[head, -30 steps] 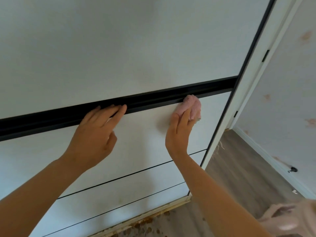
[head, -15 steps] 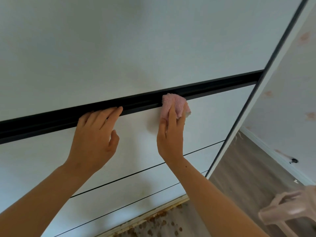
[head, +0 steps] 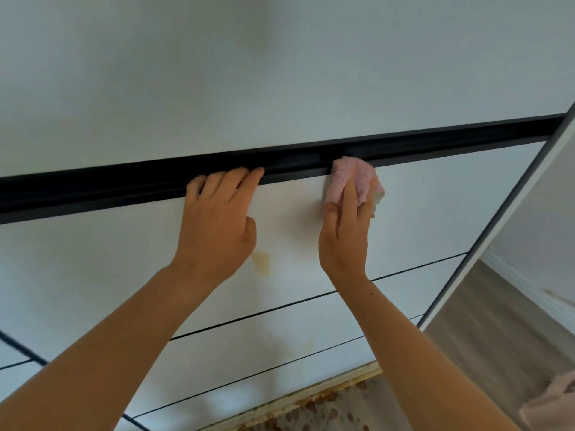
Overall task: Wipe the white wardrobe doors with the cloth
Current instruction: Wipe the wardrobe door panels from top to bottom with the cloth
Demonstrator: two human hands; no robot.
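Note:
The white wardrobe door (head: 280,73) fills most of the view, crossed by a black horizontal rail (head: 124,185). My right hand (head: 345,234) presses a pink cloth (head: 354,178) against the white panel just under the rail, the cloth's top edge touching the rail. My left hand (head: 217,222) lies flat on the door to the left of it, fingertips resting on the rail's lower edge, holding nothing. A yellowish stain (head: 261,261) marks the panel between my two wrists.
Thin black lines (head: 280,306) divide the lower panels. The door's dark right edge (head: 497,219) runs diagonally, with wood floor (head: 485,337) and a white wall beyond. A patterned floor strip (head: 311,409) lies below. A pale pink object (head: 553,402) sits at bottom right.
My right hand has slid the cloth leftward along the underside of the rail, closer to my left hand. The view has shifted left, showing less of the floor.

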